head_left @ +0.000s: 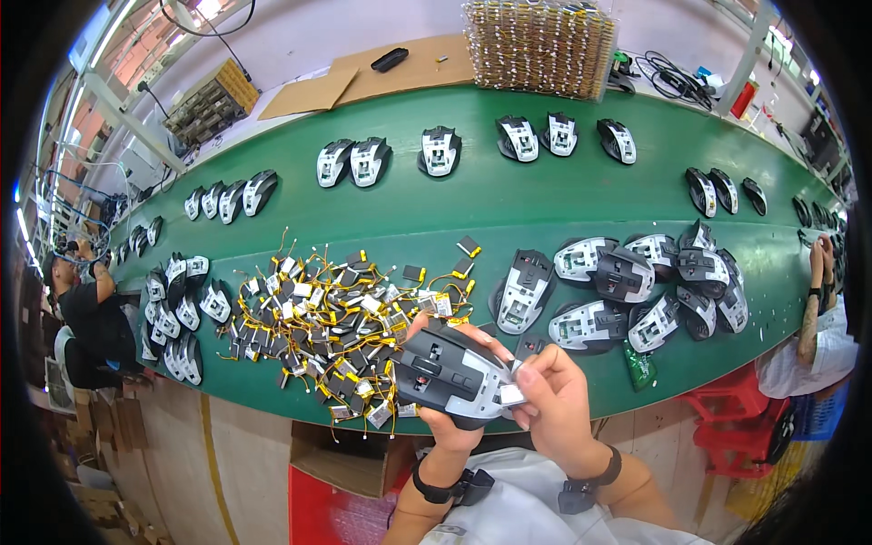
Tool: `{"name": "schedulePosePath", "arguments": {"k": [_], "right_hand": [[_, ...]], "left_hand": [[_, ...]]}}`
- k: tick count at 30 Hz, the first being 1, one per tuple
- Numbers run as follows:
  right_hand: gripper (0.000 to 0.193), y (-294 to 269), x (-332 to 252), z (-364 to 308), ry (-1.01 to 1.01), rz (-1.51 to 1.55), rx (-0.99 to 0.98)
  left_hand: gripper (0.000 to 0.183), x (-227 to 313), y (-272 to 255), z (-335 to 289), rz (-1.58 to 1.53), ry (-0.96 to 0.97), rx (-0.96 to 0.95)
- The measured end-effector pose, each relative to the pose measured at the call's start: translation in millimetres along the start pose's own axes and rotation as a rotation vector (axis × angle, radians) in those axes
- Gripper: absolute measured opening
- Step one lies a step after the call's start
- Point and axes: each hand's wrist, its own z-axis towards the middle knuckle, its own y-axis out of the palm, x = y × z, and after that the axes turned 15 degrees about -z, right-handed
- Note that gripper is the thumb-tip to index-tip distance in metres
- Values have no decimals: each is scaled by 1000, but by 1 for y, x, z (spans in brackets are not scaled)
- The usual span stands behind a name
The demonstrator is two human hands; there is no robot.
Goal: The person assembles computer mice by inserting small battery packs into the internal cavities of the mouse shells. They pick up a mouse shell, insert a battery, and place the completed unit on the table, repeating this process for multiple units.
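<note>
My left hand (452, 434) is wrapped around a black-and-grey computer mouse (443, 374), holding it above the front edge of the green bench. At the mouse's right end, the fingers of my right hand (561, 404) pinch together against a small flat white piece (511, 395); whether it is a battery or a label I cannot tell. Just left of the mouse lies a heap of small batteries (331, 318) with yellow tape and thin wires. A pile of partly assembled mice (627, 272) rests to the right, one mouse (524, 291) standing apart from it.
Rows of mice (440, 151) sit on the green belt (300, 204) behind. More mice (177, 313) are piled left. A clear tray of batteries (540, 47) stands at the back near cardboard (400, 68). People work at far left (95, 318) and far right (813, 341). Red stools (740, 418) stand below right.
</note>
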Motion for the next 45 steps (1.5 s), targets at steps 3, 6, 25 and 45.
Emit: {"name": "schedulePosePath", "arguments": {"k": [3, 6, 25, 45], "right_hand": [[19, 3, 7, 0, -230, -188, 90], [18, 6, 21, 8, -359, -290, 134], [15, 10, 11, 19, -212, -214, 166], [15, 14, 17, 21, -223, -259, 164]], "left_hand": [[94, -8, 4, -6, -102, -21, 71], [93, -10, 8, -7, -29, 77, 140], [89, -28, -4, -12, 215, 179, 192], [76, -24, 3, -11, -51, 98, 280]]}}
